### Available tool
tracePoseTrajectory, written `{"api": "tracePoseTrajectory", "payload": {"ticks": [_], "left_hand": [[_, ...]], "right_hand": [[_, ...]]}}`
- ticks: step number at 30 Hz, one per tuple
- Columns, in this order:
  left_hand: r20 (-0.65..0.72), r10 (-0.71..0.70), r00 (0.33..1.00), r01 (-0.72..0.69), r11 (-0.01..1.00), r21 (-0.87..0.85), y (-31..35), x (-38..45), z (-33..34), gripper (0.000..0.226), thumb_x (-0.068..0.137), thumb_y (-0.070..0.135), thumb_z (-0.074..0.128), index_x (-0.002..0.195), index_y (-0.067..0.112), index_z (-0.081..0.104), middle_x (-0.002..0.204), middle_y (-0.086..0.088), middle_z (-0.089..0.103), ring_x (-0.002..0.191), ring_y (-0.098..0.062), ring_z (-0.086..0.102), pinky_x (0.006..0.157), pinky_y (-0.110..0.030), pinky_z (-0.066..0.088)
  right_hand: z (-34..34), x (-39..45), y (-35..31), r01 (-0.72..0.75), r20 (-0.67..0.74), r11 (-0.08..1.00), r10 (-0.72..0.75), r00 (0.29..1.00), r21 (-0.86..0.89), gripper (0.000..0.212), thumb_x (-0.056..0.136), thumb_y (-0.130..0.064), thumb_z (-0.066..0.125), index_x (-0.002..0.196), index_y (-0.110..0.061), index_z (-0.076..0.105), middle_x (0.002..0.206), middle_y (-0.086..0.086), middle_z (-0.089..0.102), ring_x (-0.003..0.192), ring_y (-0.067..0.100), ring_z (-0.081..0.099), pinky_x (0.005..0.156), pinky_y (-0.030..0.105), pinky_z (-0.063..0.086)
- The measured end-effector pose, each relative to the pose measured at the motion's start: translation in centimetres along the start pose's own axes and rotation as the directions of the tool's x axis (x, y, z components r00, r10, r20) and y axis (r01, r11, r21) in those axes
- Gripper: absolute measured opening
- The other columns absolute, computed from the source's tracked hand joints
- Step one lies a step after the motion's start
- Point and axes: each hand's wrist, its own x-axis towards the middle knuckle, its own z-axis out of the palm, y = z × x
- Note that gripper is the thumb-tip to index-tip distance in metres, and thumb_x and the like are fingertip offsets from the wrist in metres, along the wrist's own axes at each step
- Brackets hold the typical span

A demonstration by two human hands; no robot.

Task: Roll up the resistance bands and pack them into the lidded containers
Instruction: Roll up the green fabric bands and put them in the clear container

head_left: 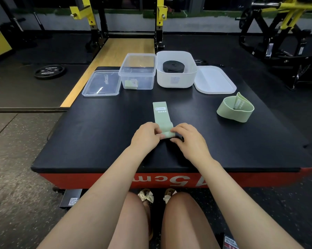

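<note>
Green band [162, 115] flat mid-platform [97, 126], near end curled, pinched by left hand [146, 135] and right hand [188, 139]; bare surface both sides, front edge close behind wrists

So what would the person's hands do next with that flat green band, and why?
Probably keep rolling away from the body: the left hand and right hand pinch a small roll at the near end of the flat pale-green fabric band, while most of its length lies unrolled on the black padded platform.
</note>
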Motion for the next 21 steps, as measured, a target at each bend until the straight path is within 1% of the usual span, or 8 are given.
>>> {"api": "tracePoseTrajectory", "payload": {"ticks": [3,7,10,12,14,16,18,21], "left_hand": [[-0.014,0.009,1.0,-0.009,1.0,-0.006,0.0,-0.1,0.1,0.016,0.087,0.031,0.064,0.09,0.015,0.064,0.097,0.002,0.058,0.09,-0.02,0.056,0.081,-0.036,0.048],[-0.023,0.045,0.999,-0.045,0.999,0.002,-0.1,-0.6,-0.2,0.02,0.086,0.033,0.064,0.097,0.016,0.065,0.097,0.002,0.058,0.09,-0.018,0.057,0.08,-0.034,0.048],[0.009,0.056,0.998,-0.056,0.995,0.077,-0.2,-1.1,-0.3,0.027,0.08,0.034,0.071,0.101,0.018,0.061,0.096,0.003,0.053,0.09,-0.017,0.055,0.08,-0.033,0.048],[0.006,0.056,0.998,-0.056,0.991,0.118,-0.3,-1.4,-0.1,0.027,0.081,0.032,0.07,0.102,0.019,0.058,0.094,0.004,0.051,0.09,-0.017,0.054,0.077,-0.031,0.047],[0.009,0.063,0.998,-0.064,0.991,0.12,-0.4,-1.8,-0.2,0.026,0.083,0.032,0.068,0.103,0.02,0.058,0.094,0.005,0.051,0.089,-0.016,0.054,0.075,-0.029,0.046],[0.032,0.086,0.996,-0.089,0.989,0.121,-0.6,-2.4,-0.2,0.027,0.084,0.033,0.067,0.104,0.021,0.055,0.094,0.005,0.053,0.089,-0.017,0.055,0.074,-0.031,0.047],[0.058,0.112,0.992,-0.118,0.986,0.121,-0.7,-3.1,-0.3,0.031,0.083,0.033,0.067,0.107,0.023,0.048,0.095,0.004,0.054,0.089,-0.018,0.055,0.075,-0.035,0.049],[0.062,0.161,0.985,-0.169,0.973,0.156,-0.9,-4.1,-0.4,0.034,0.083,0.035,0.067,0.106,0.026,0.044,0.102,0.005,0.048,0.089,-0.017,0.054,0.076,-0.036,0.05]], "right_hand": [[-0.2,0.6,0.1,0.013,0.033,1.0,-0.013,0.999,0.003,0.024,0.091,-0.021,0.06,0.114,-0.016,0.063,0.114,-0.006,0.057,0.108,0.013,0.048,0.076,0.024,0.038],[-0.6,1.5,0.3,0.038,0.108,0.999,-0.042,0.993,0.04,0.019,0.089,-0.015,0.061,0.108,-0.011,0.064,0.106,-0.004,0.057,0.101,0.015,0.05,0.081,0.026,0.04],[-1.0,1.8,0.2,0.063,0.166,0.998,-0.067,0.984,0.032,0.016,0.09,-0.015,0.061,0.105,-0.011,0.063,0.102,-0.005,0.055,0.099,0.015,0.05,0.081,0.025,0.039],[-1.4,1.8,0.0,0.061,0.221,0.998,-0.066,0.973,0.029,0.016,0.089,-0.016,0.061,0.105,-0.012,0.064,0.101,-0.004,0.055,0.097,0.014,0.05,0.084,0.026,0.041],[-1.7,1.6,-0.3,0.055,0.27,0.998,-0.062,0.961,0.032,0.016,0.089,-0.016,0.062,0.104,-0.013,0.064,0.099,-0.004,0.055,0.094,0.015,0.051,0.086,0.03,0.044],[-2.1,1.2,-0.5,0.043,0.306,0.998,-0.055,0.95,0.048,0.017,0.088,-0.016,0.063,0.105,-0.014,0.064,0.097,-0.006,0.054,0.091,0.014,0.052,0.086,0.03,0.045],[-2.6,0.9,-0.8,0.028,0.345,0.998,-0.047,0.937,0.059,0.019,0.088,-0.017,0.064,0.107,-0.013,0.064,0.097,-0.005,0.053,0.09,0.014,0.053,0.084,0.026,0.044],[-3.1,0.5,-1.2,0.001,0.405,0.998,-0.025,0.914,0.061,0.021,0.089,-0.019,0.065,0.109,-0.015,0.065,0.099,-0.004,0.055,0.091,0.015,0.054,0.084,0.025,0.043]]}}
